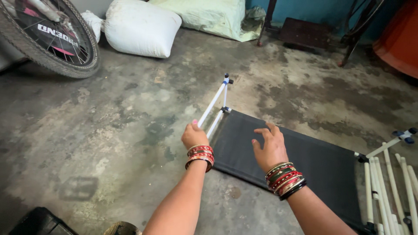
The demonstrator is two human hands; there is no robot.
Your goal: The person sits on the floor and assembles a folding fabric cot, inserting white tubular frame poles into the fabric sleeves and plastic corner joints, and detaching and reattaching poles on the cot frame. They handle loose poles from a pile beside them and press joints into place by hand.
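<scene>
Your left hand (193, 135) is closed around the near end of a white plastic tube (212, 105), which slants up and away to the right towards a small black-and-white corner joint (226, 80). Just to its right, your right hand (270, 148) lies open, fingers spread, flat on the black fabric panel (305, 161) stretched on the concrete floor (109, 143). The panel's long axis runs down to the right, towards loose white tubes (392, 182).

Ahead of your left fingers (193, 126): tube frame (214, 104). Under your right fingers (266, 130): fabric panel (322, 167). Far left: bicycle wheel (52, 39). Beyond: sacks (141, 27).
</scene>
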